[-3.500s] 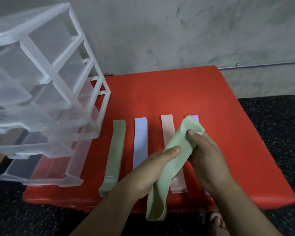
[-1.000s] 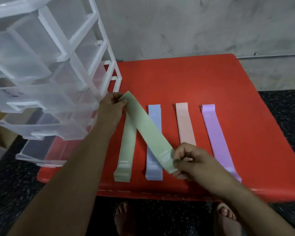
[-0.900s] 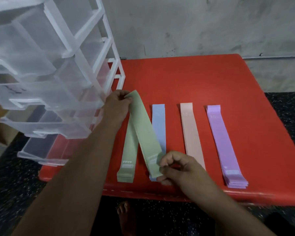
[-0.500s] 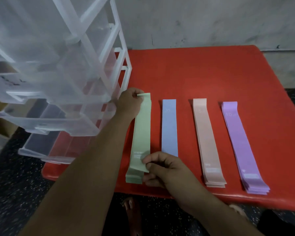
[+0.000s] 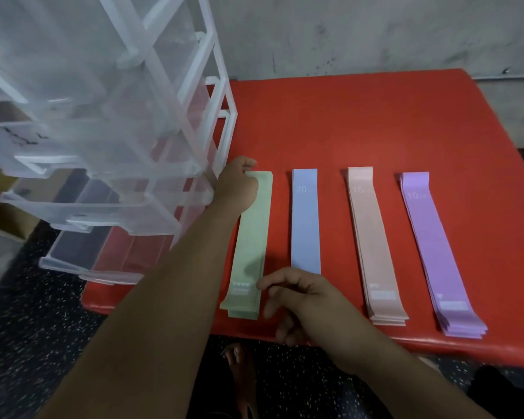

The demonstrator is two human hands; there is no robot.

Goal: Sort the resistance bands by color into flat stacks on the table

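Resistance bands (image 5: 375, 237) lie in four flat stacks, side by side and apart, on the near half of a red table (image 5: 360, 122), each running lengthwise from the far side toward the near edge. From the person's left to right they are a green stack (image 5: 251, 237), a blue stack (image 5: 305, 225) printed "20" at its far end, a pink stack (image 5: 372, 243) printed "15" and a purple stack (image 5: 430, 243) printed "10". The left hand (image 5: 235, 189) is at the far end of the green stack, its fingers curled and pinching the far left corner of the top band. The right hand (image 5: 303, 300) hangs over the table's near edge between the near ends of the green and blue stacks, covering the blue one's near end; its fingers are loosely curled and hold nothing, and the index fingertip is just beside the green stack's right edge, contact unclear. A clear plastic drawer unit (image 5: 103, 131) stands on the table's left side, just beside the left hand. A grey wall (image 5: 375, 31) rises behind the table, and a bare foot (image 5: 239, 358) shows on the dark speckled floor (image 5: 28, 343) below.
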